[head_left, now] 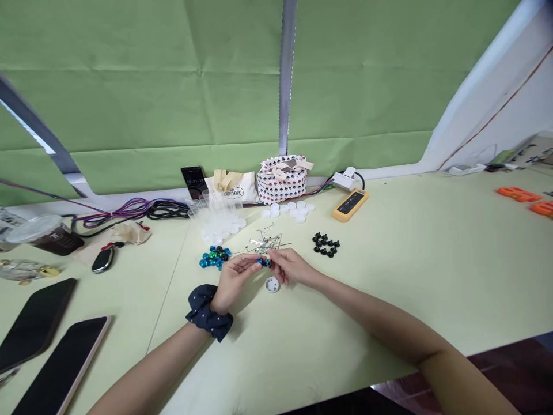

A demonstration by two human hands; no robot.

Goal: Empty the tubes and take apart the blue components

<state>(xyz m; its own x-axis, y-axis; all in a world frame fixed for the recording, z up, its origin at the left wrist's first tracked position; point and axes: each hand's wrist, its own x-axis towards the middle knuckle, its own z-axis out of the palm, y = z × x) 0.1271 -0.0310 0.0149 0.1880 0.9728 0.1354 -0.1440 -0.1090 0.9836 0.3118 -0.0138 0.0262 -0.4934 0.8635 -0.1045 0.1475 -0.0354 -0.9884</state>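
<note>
My left hand and my right hand meet above the pale green table, fingers pinched together on a small blue bead between them. A dark dotted scrunchie sits on my left wrist. Just behind the hands lies a heap of thin metal pins. A cluster of blue and green beads rests left of the pins. A small white cap lies on the table below my fingers. Several black beads sit to the right.
White caps and clear plastic cups lie further back, by a patterned pouch, a yellow power strip and cables. Two phones and a car key lie at left. Orange pieces sit far right.
</note>
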